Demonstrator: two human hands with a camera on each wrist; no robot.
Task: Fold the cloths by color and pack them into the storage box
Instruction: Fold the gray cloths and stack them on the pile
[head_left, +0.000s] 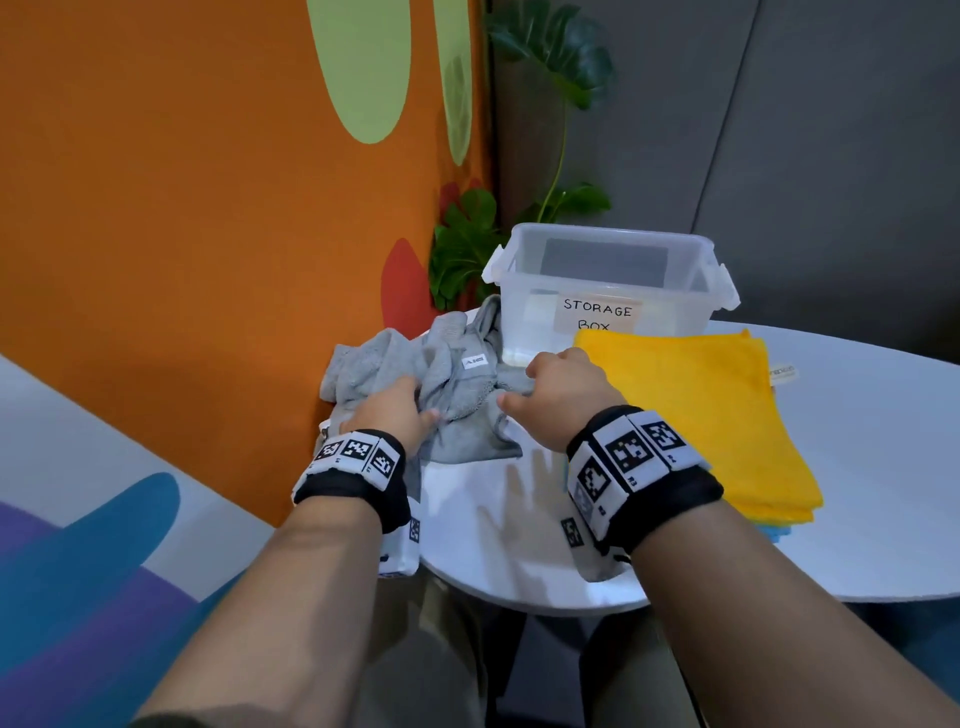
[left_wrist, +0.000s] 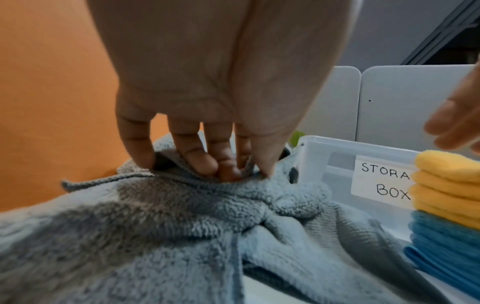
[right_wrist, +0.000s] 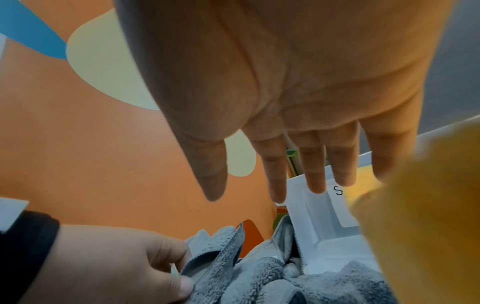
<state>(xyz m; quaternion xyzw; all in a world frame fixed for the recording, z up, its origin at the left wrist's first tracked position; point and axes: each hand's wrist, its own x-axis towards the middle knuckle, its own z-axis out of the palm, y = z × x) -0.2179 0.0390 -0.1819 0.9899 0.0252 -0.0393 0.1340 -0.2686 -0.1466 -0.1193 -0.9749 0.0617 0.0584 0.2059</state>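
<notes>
A crumpled grey cloth lies at the table's left edge, in front of the clear storage box. My left hand rests on the cloth's left part. In the left wrist view this hand pinches a hemmed fold of the grey cloth between thumb and curled fingers. My right hand hovers over the cloth's right part, and in the right wrist view it has straight, spread fingers holding nothing. A folded yellow stack lies on blue cloths to the right.
The round white table has bare surface near me. An orange wall stands close on the left, and a green plant is behind the cloth. The box bears a "STORAGE BOX" label and has no lid on.
</notes>
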